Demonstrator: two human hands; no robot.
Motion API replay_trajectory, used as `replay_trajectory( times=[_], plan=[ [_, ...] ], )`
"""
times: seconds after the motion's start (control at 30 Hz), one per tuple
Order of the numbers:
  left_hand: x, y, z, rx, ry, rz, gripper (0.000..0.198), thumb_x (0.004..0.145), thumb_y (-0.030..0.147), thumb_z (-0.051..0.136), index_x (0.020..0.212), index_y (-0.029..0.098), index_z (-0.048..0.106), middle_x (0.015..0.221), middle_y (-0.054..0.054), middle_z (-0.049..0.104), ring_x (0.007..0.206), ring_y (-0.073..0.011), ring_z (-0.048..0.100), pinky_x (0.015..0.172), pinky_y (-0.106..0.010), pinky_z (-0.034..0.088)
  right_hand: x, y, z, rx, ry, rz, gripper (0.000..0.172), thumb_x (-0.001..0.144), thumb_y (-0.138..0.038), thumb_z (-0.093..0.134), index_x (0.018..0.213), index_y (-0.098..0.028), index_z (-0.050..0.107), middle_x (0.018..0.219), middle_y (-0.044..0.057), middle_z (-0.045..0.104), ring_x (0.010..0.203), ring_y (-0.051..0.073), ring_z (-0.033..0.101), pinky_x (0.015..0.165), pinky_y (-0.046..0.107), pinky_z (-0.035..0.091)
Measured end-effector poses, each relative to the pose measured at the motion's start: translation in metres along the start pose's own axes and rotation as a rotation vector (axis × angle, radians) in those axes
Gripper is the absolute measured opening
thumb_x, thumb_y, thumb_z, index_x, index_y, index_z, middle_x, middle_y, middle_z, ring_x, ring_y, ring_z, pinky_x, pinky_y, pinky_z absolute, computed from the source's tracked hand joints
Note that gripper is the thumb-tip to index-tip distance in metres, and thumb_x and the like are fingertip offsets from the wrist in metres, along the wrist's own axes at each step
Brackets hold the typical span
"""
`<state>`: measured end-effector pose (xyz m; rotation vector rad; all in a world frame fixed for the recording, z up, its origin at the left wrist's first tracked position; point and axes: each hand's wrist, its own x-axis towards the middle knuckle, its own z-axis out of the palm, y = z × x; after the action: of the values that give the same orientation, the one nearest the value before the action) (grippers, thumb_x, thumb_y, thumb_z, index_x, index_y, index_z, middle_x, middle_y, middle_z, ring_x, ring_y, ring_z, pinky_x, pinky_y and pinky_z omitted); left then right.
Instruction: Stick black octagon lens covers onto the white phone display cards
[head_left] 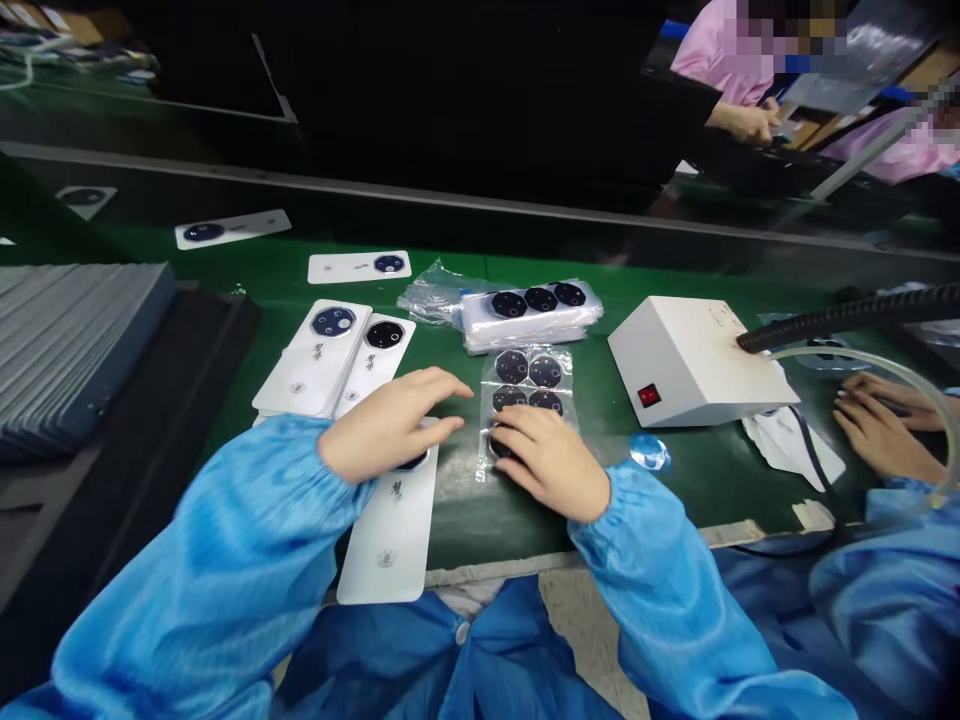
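1. The left hand (390, 425) lies open, fingers spread, over a long white rectangular card (390, 530), partly covering a round dark piece on it.
2. The right hand (551, 460) is curled, its fingertips (510, 438) on a clear plastic sheet of round black discs (529, 395). I cannot tell whether it pinches a disc.
3. That sheet lies on the green table (510, 510), just beside the card, and at least five discs remain on it.
4. Done so far: a stack of white cards (315, 360) at the left each show a round dark piece on top.
5. Left to use: a plastic-wrapped stack of black discs (529, 315) lies beyond the sheet.
6. Nearby are a white metal box with a red switch (690, 360), a loose round clear film (649, 452), and a co-worker's hands (881, 430) at the right.
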<state>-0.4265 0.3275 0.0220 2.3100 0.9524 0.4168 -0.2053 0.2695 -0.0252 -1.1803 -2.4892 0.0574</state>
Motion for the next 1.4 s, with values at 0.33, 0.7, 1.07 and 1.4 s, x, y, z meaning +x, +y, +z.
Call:
replay_trajectory(
  times=[0.33,0.7,1.07,1.4],
  plan=[
    [-0.119,0.061,0.118,-0.718,-0.556,-0.047,0.008,0.074,0.02,0.057,0.079,0.019,0.063,0.076,-0.001,0.063,0.065,-0.0121,0.055,0.06,-0.022,0.04,-0.067,-0.054,0.009,0.203,-0.121,0.039,0.028,0.086,-0.024,0.051,0.11,-0.011,0.053,0.128,0.013,0.051,0.125,0.026,0.038,0.098,0.045,0.038],
    [-0.096,0.051,0.188,-1.307,-0.027,-0.594,0.039,0.082,0.045,0.045,0.088,0.011,0.063,0.071,-0.004,0.059,0.06,-0.0115,0.053,0.059,-0.025,0.038,-0.126,-0.046,-0.001,0.201,0.141,0.255,0.031,0.082,-0.003,0.045,0.109,-0.017,0.052,0.12,0.011,0.056,0.123,0.023,0.042,0.101,0.049,0.035],
    [-0.097,0.059,0.207,-1.366,-0.039,-0.539,0.034,0.071,0.044,0.063,0.087,0.013,0.065,0.069,-0.002,0.062,0.061,-0.0114,0.054,0.06,-0.025,0.04,-0.14,-0.072,0.01,0.262,0.191,0.258,0.028,0.079,-0.006,0.045,0.103,-0.02,0.052,0.113,0.007,0.062,0.119,0.025,0.046,0.102,0.058,0.027],
    [-0.089,0.067,0.211,-1.208,-0.051,-0.426,0.02,0.079,0.031,0.05,0.084,0.013,0.058,0.066,-0.001,0.058,0.059,-0.0111,0.054,0.055,-0.023,0.042,-0.137,-0.08,0.011,0.133,0.238,0.202,0.022,0.073,-0.011,0.059,0.092,-0.02,0.055,0.107,0.008,0.059,0.107,0.025,0.051,0.095,0.055,0.037]
  ],
)
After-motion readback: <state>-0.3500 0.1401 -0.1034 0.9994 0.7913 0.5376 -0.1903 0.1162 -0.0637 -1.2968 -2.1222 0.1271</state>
